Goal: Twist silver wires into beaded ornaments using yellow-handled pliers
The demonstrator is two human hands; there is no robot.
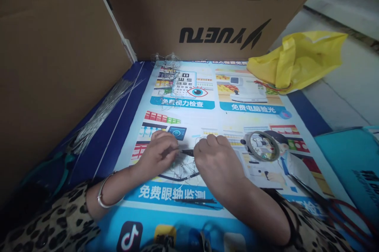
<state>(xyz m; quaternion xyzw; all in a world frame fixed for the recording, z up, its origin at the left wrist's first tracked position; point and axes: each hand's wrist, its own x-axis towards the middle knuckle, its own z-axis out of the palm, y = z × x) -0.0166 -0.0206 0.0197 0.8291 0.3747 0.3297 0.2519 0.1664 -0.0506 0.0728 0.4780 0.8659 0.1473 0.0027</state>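
- Cardboard box (166,11): behind the poster (192,120).
- Wire bundle (94,122): left of the poster, pliers (68,159) before it.
- Wire tangle (183,170): on the poster, between left hand (161,151) and right hand (217,161).
- Tape roll (277,150): right of it.
- Bag (308,60): far right corner.
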